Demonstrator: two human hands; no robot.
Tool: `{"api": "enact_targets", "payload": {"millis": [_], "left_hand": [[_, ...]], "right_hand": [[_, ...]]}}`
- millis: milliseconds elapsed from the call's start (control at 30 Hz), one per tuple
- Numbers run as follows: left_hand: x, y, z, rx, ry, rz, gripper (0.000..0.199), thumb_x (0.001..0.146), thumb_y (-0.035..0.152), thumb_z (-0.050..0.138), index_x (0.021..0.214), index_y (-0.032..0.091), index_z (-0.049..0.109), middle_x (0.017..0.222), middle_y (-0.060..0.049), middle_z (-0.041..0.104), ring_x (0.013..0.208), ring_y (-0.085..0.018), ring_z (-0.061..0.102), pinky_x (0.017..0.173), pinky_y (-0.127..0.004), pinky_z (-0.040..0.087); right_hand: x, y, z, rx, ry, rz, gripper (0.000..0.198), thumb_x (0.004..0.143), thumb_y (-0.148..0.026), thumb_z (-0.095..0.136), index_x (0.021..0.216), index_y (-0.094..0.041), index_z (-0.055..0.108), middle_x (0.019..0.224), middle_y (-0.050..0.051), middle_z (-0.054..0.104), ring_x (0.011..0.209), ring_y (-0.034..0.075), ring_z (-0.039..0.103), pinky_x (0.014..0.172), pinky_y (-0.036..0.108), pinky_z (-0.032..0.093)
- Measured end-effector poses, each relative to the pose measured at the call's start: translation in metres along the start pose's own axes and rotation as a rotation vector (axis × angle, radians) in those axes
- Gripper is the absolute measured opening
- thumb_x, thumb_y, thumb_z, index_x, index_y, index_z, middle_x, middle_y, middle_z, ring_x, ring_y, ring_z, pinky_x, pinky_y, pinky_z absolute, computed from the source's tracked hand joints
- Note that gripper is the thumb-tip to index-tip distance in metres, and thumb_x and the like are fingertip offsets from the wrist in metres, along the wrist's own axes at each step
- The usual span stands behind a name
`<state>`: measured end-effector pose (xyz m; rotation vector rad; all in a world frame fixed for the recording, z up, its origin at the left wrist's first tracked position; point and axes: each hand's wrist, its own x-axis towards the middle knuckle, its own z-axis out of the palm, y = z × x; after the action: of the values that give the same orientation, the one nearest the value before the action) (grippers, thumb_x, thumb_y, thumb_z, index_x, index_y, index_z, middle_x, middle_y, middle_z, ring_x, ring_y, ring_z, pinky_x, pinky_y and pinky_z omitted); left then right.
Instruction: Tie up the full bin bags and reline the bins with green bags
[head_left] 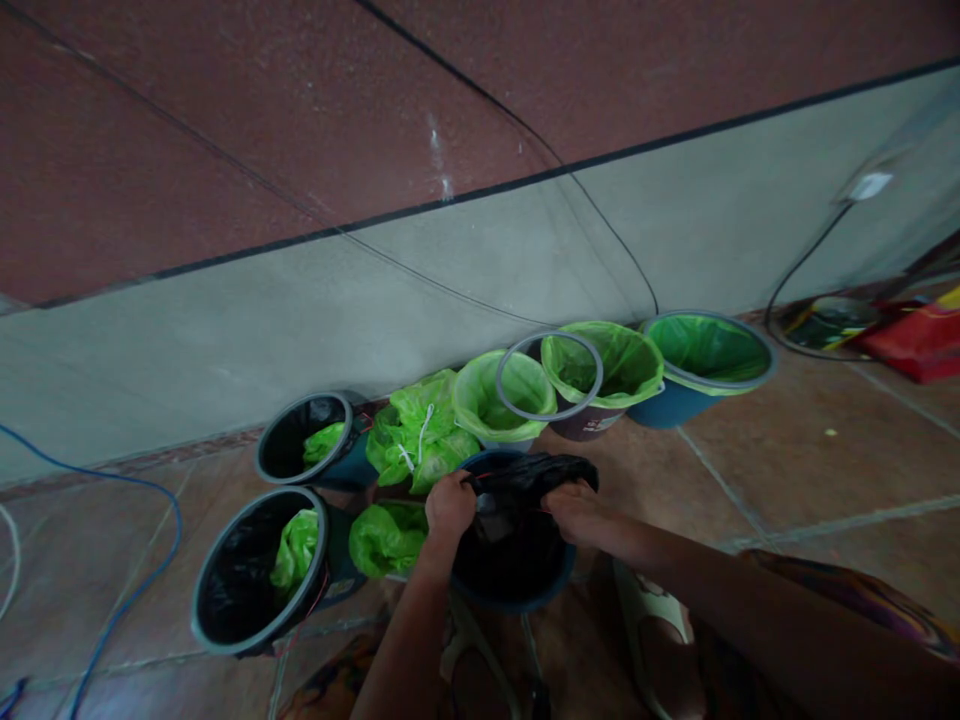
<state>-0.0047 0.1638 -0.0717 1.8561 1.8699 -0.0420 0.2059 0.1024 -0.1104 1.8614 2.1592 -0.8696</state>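
A blue bin point(517, 595) stands on the floor right in front of me. A black bag point(529, 480) is stretched over its mouth. My left hand point(450, 503) grips the bag's edge at the bin's left rim. My right hand point(581, 510) holds the bag at the right rim. Both hands are closed on the plastic, and part of the bag hangs down inside the bin.
Three bins with green liners point(502, 395) point(607, 365) point(709, 350) line the grey wall, a loose grey ring point(549, 376) lying across two of them. Two black-lined bins point(304, 437) point(255, 570) holding green bags stand at left, beside tied green bags point(416, 430). Cables point(112, 590) trail on the tiled floor.
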Motion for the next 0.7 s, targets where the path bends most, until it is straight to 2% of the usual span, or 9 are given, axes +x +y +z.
{"api": "enact_targets", "payload": {"millis": [133,267,367,433,500,600,700], "left_hand": [[0.0,-0.005,0.003,-0.073,0.025,-0.042,0.034,0.085,0.015,0.048,0.098,0.021,0.078,0.103,-0.01,0.077,0.099,-0.024,0.07,0.086,-0.031,0.049],[0.003,-0.011,0.011,-0.251,0.008,0.049,0.021,0.072,0.01,0.056,0.075,0.02,0.074,0.091,-0.006,0.075,0.094,-0.022,0.067,0.086,-0.03,0.047],[0.004,-0.011,0.014,-0.589,-0.107,0.161,0.016,0.065,0.008,0.055,0.068,0.019,0.067,0.079,-0.002,0.071,0.087,-0.019,0.065,0.084,-0.029,0.047],[0.002,-0.009,0.014,-0.849,-0.17,0.197,0.009,0.064,0.012,0.058,0.067,0.019,0.061,0.076,-0.001,0.07,0.083,-0.018,0.065,0.081,-0.028,0.047],[0.001,-0.006,0.012,-1.005,-0.174,0.201,0.005,0.066,0.018,0.062,0.067,0.02,0.057,0.072,0.001,0.068,0.077,-0.016,0.064,0.076,-0.027,0.046],[0.0,-0.004,0.008,-1.066,-0.158,0.198,0.01,0.068,0.024,0.065,0.073,0.019,0.057,0.065,0.003,0.064,0.065,-0.013,0.059,0.07,-0.026,0.044],[-0.001,-0.001,0.004,-1.092,-0.135,0.177,0.019,0.069,0.024,0.061,0.087,0.019,0.06,0.061,0.005,0.061,0.061,-0.012,0.056,0.068,-0.026,0.044]], "right_hand": [[0.006,-0.002,0.01,-0.086,0.027,0.005,0.043,0.077,-0.012,0.061,0.118,-0.012,0.072,0.128,0.02,0.067,0.121,0.034,0.06,0.103,0.041,0.042],[0.006,-0.008,0.009,-0.003,0.069,-0.028,0.031,0.085,-0.011,0.05,0.1,-0.012,0.077,0.112,0.018,0.072,0.107,0.027,0.065,0.094,0.034,0.045],[0.001,-0.016,-0.002,0.051,0.073,-0.139,0.028,0.082,-0.013,0.054,0.098,-0.013,0.076,0.108,0.016,0.073,0.103,0.027,0.066,0.091,0.034,0.046],[-0.002,-0.022,-0.01,0.117,0.094,-0.205,0.029,0.079,-0.013,0.056,0.1,-0.014,0.076,0.109,0.014,0.073,0.103,0.026,0.066,0.09,0.033,0.046],[-0.004,-0.026,-0.017,0.21,0.096,-0.217,0.03,0.078,-0.012,0.056,0.101,-0.016,0.075,0.105,0.011,0.074,0.098,0.024,0.067,0.086,0.031,0.046],[-0.007,-0.031,-0.025,0.342,0.091,-0.242,0.029,0.078,-0.012,0.056,0.099,-0.016,0.075,0.095,0.007,0.076,0.088,0.02,0.067,0.08,0.028,0.046],[-0.012,-0.034,-0.033,0.451,0.1,-0.27,0.028,0.077,-0.008,0.053,0.094,-0.016,0.075,0.09,0.005,0.075,0.084,0.017,0.066,0.077,0.026,0.044]]}}
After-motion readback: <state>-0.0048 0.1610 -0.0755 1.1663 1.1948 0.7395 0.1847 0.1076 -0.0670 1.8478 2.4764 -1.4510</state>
